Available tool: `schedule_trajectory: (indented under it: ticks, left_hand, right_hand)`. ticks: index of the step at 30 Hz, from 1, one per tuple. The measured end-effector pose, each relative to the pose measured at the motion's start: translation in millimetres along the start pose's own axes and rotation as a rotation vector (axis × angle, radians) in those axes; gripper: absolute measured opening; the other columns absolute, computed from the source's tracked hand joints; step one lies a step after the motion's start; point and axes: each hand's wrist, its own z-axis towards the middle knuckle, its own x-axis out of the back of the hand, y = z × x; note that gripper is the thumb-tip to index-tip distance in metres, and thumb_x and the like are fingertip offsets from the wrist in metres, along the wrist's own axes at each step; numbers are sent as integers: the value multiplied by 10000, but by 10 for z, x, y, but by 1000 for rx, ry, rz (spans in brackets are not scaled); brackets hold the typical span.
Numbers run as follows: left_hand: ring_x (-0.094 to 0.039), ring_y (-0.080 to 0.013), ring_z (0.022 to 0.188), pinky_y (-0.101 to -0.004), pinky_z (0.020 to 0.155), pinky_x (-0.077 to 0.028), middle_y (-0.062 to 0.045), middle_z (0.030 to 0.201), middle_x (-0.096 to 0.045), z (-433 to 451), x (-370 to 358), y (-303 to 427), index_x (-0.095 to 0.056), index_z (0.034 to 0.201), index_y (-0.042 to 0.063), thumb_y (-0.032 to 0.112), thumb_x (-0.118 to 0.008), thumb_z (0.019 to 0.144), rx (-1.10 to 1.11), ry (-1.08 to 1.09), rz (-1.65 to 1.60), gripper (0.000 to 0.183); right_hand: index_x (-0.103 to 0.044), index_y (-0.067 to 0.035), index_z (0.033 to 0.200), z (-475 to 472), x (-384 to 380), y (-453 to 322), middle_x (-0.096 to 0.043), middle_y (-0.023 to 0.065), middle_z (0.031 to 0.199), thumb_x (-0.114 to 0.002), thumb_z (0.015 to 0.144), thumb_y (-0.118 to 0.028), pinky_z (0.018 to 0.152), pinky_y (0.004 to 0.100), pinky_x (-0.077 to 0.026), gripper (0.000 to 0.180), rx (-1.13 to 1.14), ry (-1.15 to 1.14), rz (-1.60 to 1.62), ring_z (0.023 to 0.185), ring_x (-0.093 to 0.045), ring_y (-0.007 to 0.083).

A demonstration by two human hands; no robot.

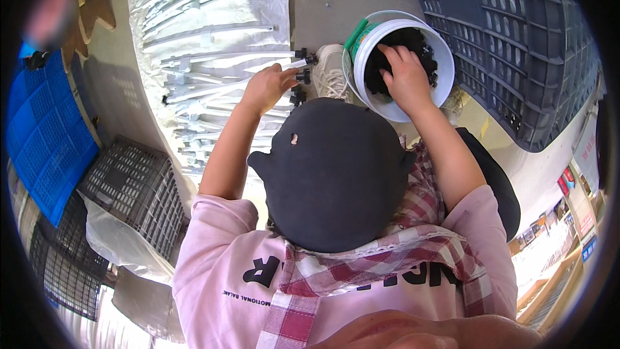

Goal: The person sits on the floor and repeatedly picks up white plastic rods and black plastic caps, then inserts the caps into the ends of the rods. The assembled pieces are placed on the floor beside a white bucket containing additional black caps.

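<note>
My left hand (272,86) is over the right ends of long, pale, narrow strips (227,58), pinching one strip that has a black end piece (311,60). More black end pieces (301,76) sit on strips just beside the fingers. My right hand (407,75) reaches into a white bucket (360,65) filled with small black parts (401,39); its fingertips are among them, and whether they grip any is hidden. The bucket has a wire handle with a green grip (356,34). Many strips lie side by side on a pale sheet (242,14).
A beige lace-up shoe (332,70) stands between strips and bucket. A large dark plastic crate (508,48) is at the right. Grey crates (131,179) and a blue perforated panel (43,126) are at the left. A dark rounded cloth-covered form (339,174) is before my chest.
</note>
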Motion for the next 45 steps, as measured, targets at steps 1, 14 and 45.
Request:
schedule_trajectory:
  ticks: [1, 14, 45]
  left_hand:
    - [-662, -338, 993, -462, 861, -530, -113, 1057, -685, 33, -39, -67, -727, 1252, 188, 401, -680, 976, -49, 62, 44, 353]
    - [-590, -356, 1179, -527, 1069, -409, -93, 1189, -660, -84, -672, -1031, -752, 1103, 212, 413, -643, 986, 322, 152, 238, 257]
    - [-646, -308, 708, -392, 624, -525, -92, 833, -632, 74, 1571, 1384, -716, 1211, 134, 213, -731, 959, -538, 499, -204, 265]
  right_hand:
    - [-637, -118, 1292, 20, -27, 0, -633, 134, 1164, -756, 830, -103, 956, 460, -529, 477, 1, -23, 3, 1085, -628, 370]
    - [-650, -75, 1236, -34, 59, -74, -650, 144, 1195, -685, 830, 12, 869, 408, -578, 416, 51, 95, 148, 982, -669, 365]
    - [-629, -28, 1099, 169, 966, -839, -757, 130, 1183, -808, 828, 13, 893, 333, -582, 327, 59, 403, 763, 996, -745, 225]
